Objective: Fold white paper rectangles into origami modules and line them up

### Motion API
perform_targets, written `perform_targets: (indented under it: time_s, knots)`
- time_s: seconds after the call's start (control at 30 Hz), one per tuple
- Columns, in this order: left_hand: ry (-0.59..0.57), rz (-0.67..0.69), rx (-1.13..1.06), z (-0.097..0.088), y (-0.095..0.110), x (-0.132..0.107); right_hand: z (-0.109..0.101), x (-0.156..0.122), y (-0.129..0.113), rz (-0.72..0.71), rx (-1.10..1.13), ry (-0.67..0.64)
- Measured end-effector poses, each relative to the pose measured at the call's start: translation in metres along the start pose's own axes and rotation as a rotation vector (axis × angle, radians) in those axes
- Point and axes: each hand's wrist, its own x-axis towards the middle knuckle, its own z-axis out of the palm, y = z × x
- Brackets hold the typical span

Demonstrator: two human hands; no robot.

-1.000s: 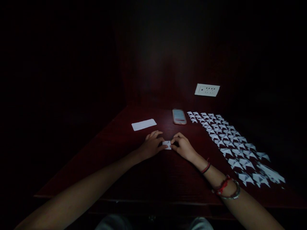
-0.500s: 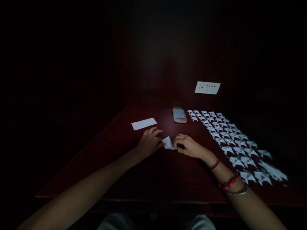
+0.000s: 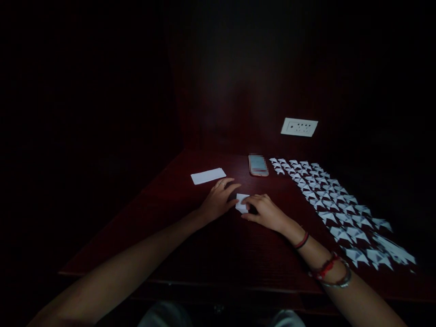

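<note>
A small white folded paper piece [image 3: 242, 202] lies on the dark red table [image 3: 211, 254] between my hands. My left hand [image 3: 219, 200] rests on the table at its left edge, fingers bent and touching the paper. On the paper's right side my right hand [image 3: 266, 211] presses down with curled fingers, covering part of it. The right wrist wears red and metal bracelets.
Rows of several folded white paper pieces [image 3: 335, 206] spread across the right side of the table. A phone [image 3: 258, 165] lies behind my hands. A white paper strip [image 3: 208, 176] lies at the back left. A white wall socket [image 3: 299, 127] is on the dark back wall.
The paper stood partly lifted and opened between my hands half a second ago; now it lies flatter and squarer under my fingers. Both hands have shifted slightly right.
</note>
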Motion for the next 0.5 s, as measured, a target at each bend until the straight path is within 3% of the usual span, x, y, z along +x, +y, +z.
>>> perform_targets:
  time_s: [0.13,0.3,0.5]
  knots:
    - [-0.083,0.109,-0.003,0.0,0.0,0.001,0.001,-0.001,0.003,-0.016,-0.016,-0.002]
    - [-0.137,0.122,0.011,0.002,-0.007,-0.001,0.0,-0.002,0.01,-0.028,0.087,-0.023]
    - [-0.213,0.264,0.099,-0.011,-0.006,0.0,-0.006,-0.001,0.013,-0.028,0.248,-0.048]
